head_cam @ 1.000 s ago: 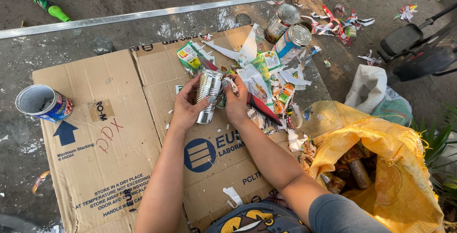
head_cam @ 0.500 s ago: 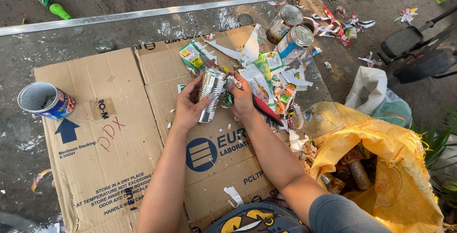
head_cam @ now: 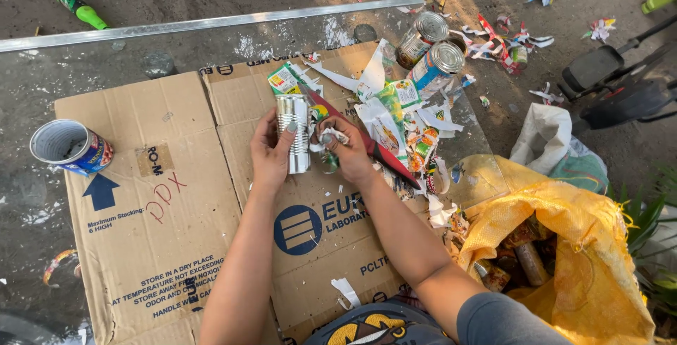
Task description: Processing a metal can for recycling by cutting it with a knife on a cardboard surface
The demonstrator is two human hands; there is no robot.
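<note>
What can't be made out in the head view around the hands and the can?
- Bare metal can: its near side is covered by the left hand.
- Torn label scrap: mostly hidden in the right hand; its print is too small to tell.
- Yellow sack: contents shadowed, and the bottom edge cuts it off.
- Open can on the cardboard: its inside is too dim to tell.

head view | worn high; faces steeply down | near cardboard sheet (head_cam: 162, 246)

Soft daylight, sharp, slight edge distortion
</note>
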